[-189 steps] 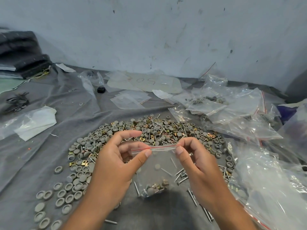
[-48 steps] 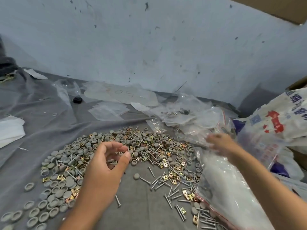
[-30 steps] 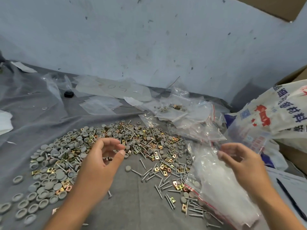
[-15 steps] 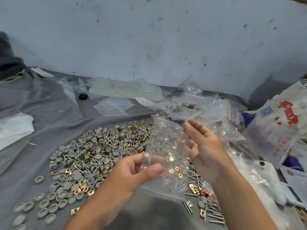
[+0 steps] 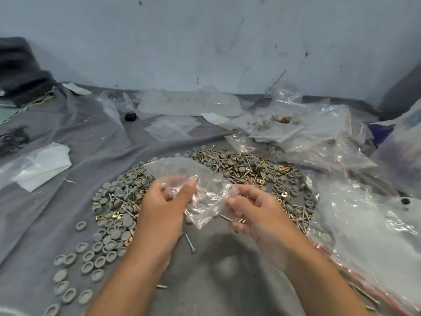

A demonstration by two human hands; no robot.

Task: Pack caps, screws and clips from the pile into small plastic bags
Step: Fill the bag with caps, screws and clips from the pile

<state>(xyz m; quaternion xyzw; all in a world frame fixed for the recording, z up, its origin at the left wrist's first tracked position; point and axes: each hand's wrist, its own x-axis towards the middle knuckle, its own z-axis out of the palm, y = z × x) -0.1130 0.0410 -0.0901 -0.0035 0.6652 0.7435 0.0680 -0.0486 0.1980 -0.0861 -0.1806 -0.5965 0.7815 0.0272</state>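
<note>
A makeshift packing workshop: loose caps, screws and clips (image 5: 205,188) heaped on a grey cloth (image 5: 68,201), clear plastic bags (image 5: 319,137) piled alongside, all set against a scuffed, stained wall (image 5: 205,42).

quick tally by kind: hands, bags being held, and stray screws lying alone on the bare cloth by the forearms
Hands: 2, left hand and right hand
Small clear bag, held by both hands: 1
Stray screws by the forearms: 2, one and another
Total: 5
</note>
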